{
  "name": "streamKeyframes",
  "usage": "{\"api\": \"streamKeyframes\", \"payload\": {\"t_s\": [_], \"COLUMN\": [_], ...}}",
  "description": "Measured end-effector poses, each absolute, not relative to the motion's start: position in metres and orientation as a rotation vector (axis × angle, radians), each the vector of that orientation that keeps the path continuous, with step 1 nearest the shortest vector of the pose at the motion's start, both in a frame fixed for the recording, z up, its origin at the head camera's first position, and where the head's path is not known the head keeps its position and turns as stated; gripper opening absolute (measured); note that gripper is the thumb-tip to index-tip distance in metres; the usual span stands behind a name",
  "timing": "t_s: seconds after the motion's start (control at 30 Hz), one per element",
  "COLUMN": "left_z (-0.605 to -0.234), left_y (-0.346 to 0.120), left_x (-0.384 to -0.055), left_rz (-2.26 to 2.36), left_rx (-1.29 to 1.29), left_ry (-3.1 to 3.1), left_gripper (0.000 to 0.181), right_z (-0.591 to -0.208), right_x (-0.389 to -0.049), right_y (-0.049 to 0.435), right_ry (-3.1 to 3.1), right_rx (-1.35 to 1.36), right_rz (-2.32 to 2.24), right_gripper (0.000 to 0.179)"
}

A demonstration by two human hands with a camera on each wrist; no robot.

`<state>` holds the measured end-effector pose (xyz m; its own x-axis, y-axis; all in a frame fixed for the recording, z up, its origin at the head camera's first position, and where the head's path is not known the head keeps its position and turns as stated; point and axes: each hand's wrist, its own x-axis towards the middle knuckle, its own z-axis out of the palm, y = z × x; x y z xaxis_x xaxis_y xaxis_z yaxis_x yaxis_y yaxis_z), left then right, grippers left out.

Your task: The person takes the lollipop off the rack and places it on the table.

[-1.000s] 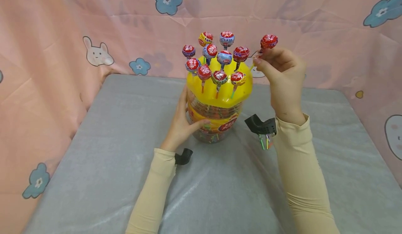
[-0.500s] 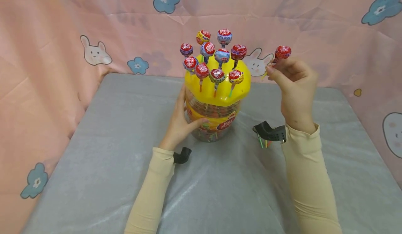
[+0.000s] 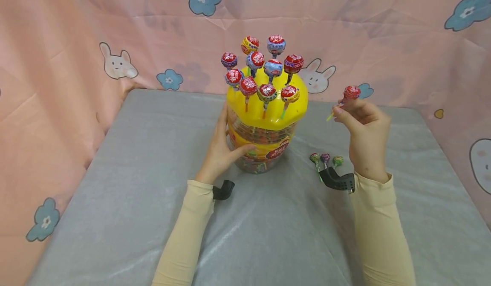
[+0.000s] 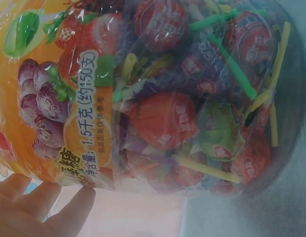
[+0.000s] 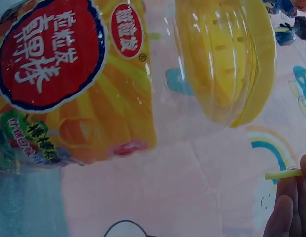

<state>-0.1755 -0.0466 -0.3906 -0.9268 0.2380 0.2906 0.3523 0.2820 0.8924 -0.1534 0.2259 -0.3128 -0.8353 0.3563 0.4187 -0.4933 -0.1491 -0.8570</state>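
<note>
A clear plastic jar [image 3: 264, 153] with a fruit-printed label and a lobed yellow lid [image 3: 297, 113] stands on the table. Several wrapped lollipops [image 3: 248, 86] stick up from the lid. My left hand [image 3: 216, 156] holds the jar's left side, its thumb across the front; fingers [image 4: 68, 212] wrap the far side in the left wrist view. To the right of the jar, my right hand [image 3: 370, 134] pinches a red-wrapped lollipop [image 3: 351, 92] by its stick, head up and tilted. That yellow stick [image 5: 281, 174] pokes out below the fingertips in the right wrist view.
Three lollipops, one of them purple [image 3: 325, 158], lie on the grey cloth [image 3: 153, 149] left of my right wrist. A black wrist mount [image 3: 336, 180] overlaps their sticks. Behind the table hangs a pink printed curtain [image 3: 145, 4]. More lollipops [image 4: 165, 118] fill the jar's lower part.
My right hand has moved right and down, away from the jar's lid, with the lollipop in its fingers. Lollipop heads on the table now show. The left hand stays on the jar.
</note>
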Motion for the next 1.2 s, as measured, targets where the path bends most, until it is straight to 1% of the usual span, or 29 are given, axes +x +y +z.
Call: {"api": "streamKeyframes", "payload": {"t_s": [0.27,0.8,1.2], "left_z": [-0.39,-0.39,-0.391], "left_y": [-0.046,-0.046,-0.047], "left_x": [-0.175,-0.176,-0.175], "left_rz": [-1.747,-1.746,-1.75], "left_rx": [-0.556,-0.546,-0.564], "left_ry": [-2.437,-2.445,-2.428], "left_gripper": [0.108,0.109,0.109], "right_z": [-0.326,-0.363,-0.392], "right_x": [-0.151,-0.13,-0.11], "right_y": [0.234,0.261,0.286], "right_ry": [-1.557,-1.584,-1.788], "right_rx": [0.118,-0.027,-0.283], "right_rz": [2.025,2.062,2.004], "right_gripper": [0.009,0.005,0.007]}}
